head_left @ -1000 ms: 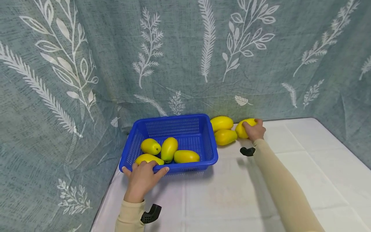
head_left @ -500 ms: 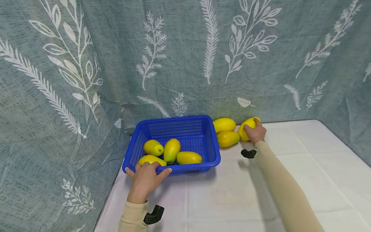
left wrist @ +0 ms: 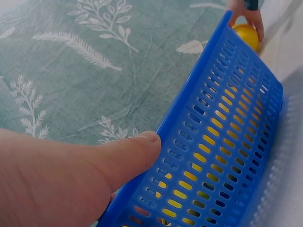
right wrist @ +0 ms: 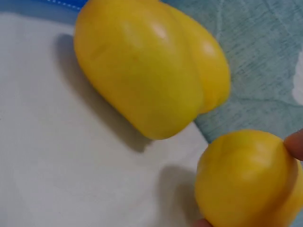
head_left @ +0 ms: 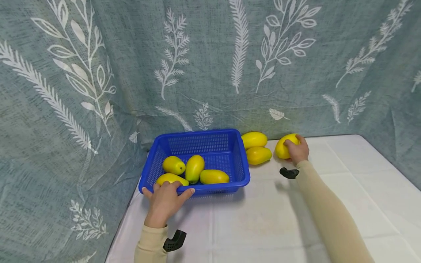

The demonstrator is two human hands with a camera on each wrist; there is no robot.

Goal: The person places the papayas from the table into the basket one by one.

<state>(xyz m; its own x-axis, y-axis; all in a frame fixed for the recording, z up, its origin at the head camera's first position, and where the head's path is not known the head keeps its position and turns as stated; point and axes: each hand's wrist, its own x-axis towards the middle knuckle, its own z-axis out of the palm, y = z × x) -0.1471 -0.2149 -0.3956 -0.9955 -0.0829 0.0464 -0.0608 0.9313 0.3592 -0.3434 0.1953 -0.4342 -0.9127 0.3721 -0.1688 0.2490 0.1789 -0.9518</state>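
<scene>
In the head view, we find the right hand right of centre, its grip closed around a yellow fruit, with the fingers on the far side and the thumb on the near side. We cannot tell whether this fruit touches the counter. The right wrist view shows it at lower right, apart from two fruits lying side by side. In the head view we see that pair, a rear fruit and a front fruit, just right of the blue basket. At lower left of centre, the left hand grips the basket's near rim, fingers over the edge and thumb outside. Inside the basket we count four yellow fruits: a left fruit, a middle fruit, a right fruit and a near fruit, partly hidden by the fingers. Behind the counter we note a patterned grey-green curtain.
</scene>
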